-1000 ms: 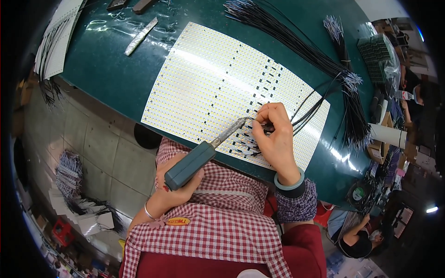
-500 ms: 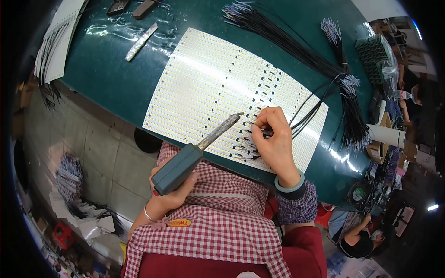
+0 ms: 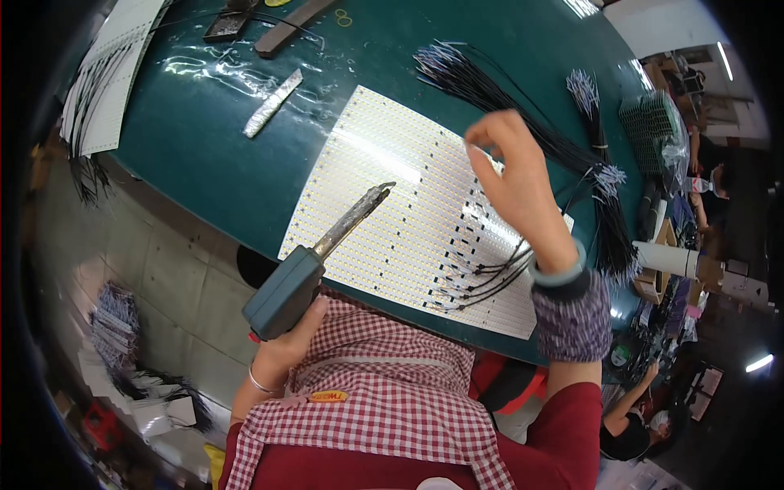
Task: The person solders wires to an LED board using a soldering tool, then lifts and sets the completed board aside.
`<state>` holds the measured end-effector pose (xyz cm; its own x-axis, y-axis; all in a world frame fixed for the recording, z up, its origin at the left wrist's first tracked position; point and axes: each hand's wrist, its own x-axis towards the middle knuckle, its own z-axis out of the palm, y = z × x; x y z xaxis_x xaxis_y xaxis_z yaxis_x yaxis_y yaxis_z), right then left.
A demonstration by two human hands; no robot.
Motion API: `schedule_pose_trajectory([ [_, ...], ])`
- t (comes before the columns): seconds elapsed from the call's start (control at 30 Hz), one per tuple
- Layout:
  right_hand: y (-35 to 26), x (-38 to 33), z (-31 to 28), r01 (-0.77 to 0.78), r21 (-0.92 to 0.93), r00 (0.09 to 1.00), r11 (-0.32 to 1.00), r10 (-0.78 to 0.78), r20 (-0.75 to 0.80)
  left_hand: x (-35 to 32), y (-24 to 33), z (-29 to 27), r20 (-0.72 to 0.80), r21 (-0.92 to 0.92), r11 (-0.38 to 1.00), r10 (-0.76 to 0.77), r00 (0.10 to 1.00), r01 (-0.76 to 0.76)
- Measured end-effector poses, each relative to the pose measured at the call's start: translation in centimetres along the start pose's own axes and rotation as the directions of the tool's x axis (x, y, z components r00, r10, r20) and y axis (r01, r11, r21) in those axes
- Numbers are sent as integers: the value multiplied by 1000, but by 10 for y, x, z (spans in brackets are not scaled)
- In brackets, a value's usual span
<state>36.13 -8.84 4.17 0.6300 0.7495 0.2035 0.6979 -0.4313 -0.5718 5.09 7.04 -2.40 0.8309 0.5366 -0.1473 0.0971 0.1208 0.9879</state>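
My left hand (image 3: 286, 343) grips the dark grey-green handle of a soldering iron (image 3: 287, 290). The iron's stained metal tip is over a white LED panel (image 3: 359, 163) dotted with small yellowish chips. Several black wires (image 3: 490, 286) run from the panel's lower right pads, their ends fanning under my right forearm. Raised above the panel's far right edge, my right hand (image 3: 518, 175) has loosely curved, slightly blurred fingers, with thumb and forefinger a little apart and nothing visible between them. Just beyond it lies a bundle of black wires (image 3: 543, 126) with bare ends.
A solder-coated bar (image 3: 273, 104) lies left of the panel. Farther back are a dark metal tray (image 3: 229, 23) and a long brown block (image 3: 290, 28). A second wire bundle (image 3: 611, 224) lies at right. Another panel with wires (image 3: 114, 90) overhangs the left edge. Another person (image 3: 629, 425) sits at lower right.
My right hand has left the wire ends on the panel and moved up and right toward the bundle. The iron has drawn back left, off the row of pads. The whole view has shifted slightly.
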Motion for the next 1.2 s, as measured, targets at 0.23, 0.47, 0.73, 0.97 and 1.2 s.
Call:
schedule_pose_trajectory([
  [0.23, 31, 91, 64, 62, -328, 984, 943, -113, -136, -5, -3, -9, -83, -54, 997, -66, 994, 61],
  [0.47, 23, 74, 52, 42, -123, 988, 992, -59, -141, -5, -3, -5, -114, -43, 998, -46, 992, 41],
  [0.73, -20, -42, 9, -225, 372, 974, 901, 205, 93, -7, 4, 14, 44, -8, 998, -60, 997, 61],
  [0.97, -12, -107, 20, -293, 355, 951, 888, 308, 15, -6, 1, 37, 123, 200, 959, 177, 977, -199],
  [1.2, -9, -118, 33, -292, 374, 927, 880, 356, -115, -12, 1, 52, 64, 196, 973, 113, 991, -124],
])
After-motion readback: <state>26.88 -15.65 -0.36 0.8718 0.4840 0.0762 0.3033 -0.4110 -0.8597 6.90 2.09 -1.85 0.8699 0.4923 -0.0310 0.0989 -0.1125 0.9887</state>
